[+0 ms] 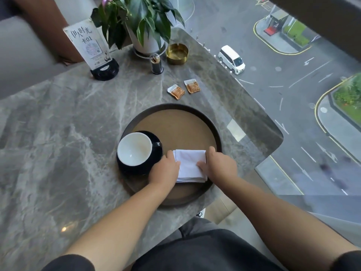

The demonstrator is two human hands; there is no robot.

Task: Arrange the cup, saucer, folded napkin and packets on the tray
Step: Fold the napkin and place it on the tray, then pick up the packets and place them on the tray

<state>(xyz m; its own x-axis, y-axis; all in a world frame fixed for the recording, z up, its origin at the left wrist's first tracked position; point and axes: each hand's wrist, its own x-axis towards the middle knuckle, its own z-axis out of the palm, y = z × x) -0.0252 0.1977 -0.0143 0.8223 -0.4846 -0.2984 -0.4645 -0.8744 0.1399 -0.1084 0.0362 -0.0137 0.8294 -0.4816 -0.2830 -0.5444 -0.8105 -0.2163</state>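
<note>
Cup (134, 149) and saucer (156, 147) sit on the tray (175, 124); both hands' fingers (203, 164) press the napkin (190, 165); packets (183, 89) wait on the desk (58, 124) beyond.

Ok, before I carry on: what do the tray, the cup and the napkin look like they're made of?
Tray: matte tan floor with a dark raised rim, possibly wood or a coated board; no glare, so hard to say. Cup: glazed ceramic by its look, white smooth inside, dark outside, matching the glossy dark saucer. Napkin: white, soft, layered folded edges, so paper or thin cloth; I cannot tell which.
</note>
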